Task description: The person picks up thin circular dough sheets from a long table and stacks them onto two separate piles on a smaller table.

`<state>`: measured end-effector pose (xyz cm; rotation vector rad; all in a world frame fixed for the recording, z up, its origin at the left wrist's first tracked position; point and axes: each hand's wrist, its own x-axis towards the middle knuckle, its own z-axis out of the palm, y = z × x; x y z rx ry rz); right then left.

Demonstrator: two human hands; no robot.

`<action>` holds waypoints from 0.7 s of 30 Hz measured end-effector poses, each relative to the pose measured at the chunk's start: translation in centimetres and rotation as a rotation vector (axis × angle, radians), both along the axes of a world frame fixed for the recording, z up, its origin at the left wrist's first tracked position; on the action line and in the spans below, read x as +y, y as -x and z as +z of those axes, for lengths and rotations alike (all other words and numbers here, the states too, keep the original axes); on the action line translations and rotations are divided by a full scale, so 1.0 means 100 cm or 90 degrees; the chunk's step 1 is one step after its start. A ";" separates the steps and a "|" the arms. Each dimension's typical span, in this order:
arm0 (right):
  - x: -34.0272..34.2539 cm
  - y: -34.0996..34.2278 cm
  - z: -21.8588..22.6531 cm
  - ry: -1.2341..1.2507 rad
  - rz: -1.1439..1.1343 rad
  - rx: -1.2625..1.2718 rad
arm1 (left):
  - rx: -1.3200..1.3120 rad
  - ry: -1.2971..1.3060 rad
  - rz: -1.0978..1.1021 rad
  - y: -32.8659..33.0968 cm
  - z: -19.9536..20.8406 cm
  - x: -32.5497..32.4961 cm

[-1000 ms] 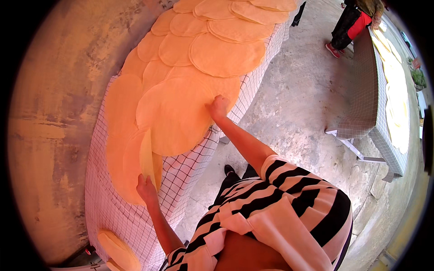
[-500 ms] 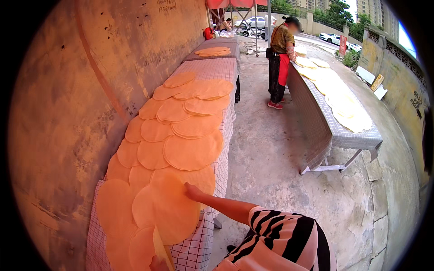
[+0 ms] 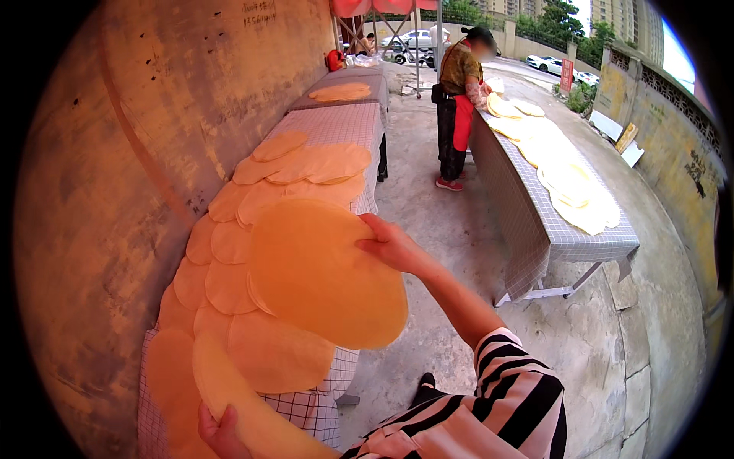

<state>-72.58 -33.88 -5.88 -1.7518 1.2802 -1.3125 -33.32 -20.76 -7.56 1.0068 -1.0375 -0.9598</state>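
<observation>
- A round sheet (image 3: pixel 325 275), thin, flat and yellow-orange, is held tilted above the near table, its lower right part extending past the table's edge in this view.
- The sheet's upper right edge is pinched between thumb and fingers of the right hand (image 3: pixel 394 246); the hand is closed on it.
- A second sheet (image 3: pixel 237 386), seen as a long curved strip, is gripped at its lower left edge by the left hand (image 3: pixel 222 432), thumb visible; whether it is folded or only bent cannot be determined.
- Beneath both, overlapping rows of similar sheets (image 3: pixel 229 249) are spread along the near table; part of the rows is hidden by the held sheet.
- The near table is covered by a checked cloth (image 3: pixel 352 122), exposed at the far end and along the right edge.
- The table is bordered on the left by a stained wall (image 3: pixel 115 153).
- Beyond it, more sheets (image 3: pixel 340 92) are laid on a farther table.
- Across the concrete floor (image 3: pixel 428 329), a right-hand table (image 3: pixel 508 222) is covered with grey checked cloth and brightly lit pale sheets (image 3: pixel 566 172).
- A co-worker (image 3: pixel 456 84) is seen beside it, bent over its far end.
</observation>
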 end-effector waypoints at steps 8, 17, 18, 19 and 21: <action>0.052 0.199 -0.018 -0.202 -0.201 0.261 | 0.003 0.021 -0.146 0.167 0.015 -0.122; 0.058 0.327 -0.074 -0.390 -0.374 0.316 | 0.043 0.028 -0.306 0.308 -0.001 -0.234; 0.050 0.336 -0.081 -0.386 -0.375 0.295 | 0.023 0.027 -0.326 0.316 0.001 -0.244; 0.042 0.345 -0.085 -0.387 -0.378 0.279 | 0.010 0.022 -0.348 0.328 0.001 -0.254; 0.021 0.361 -0.085 -0.358 -0.384 0.257 | -0.005 0.002 -0.410 0.352 0.003 -0.274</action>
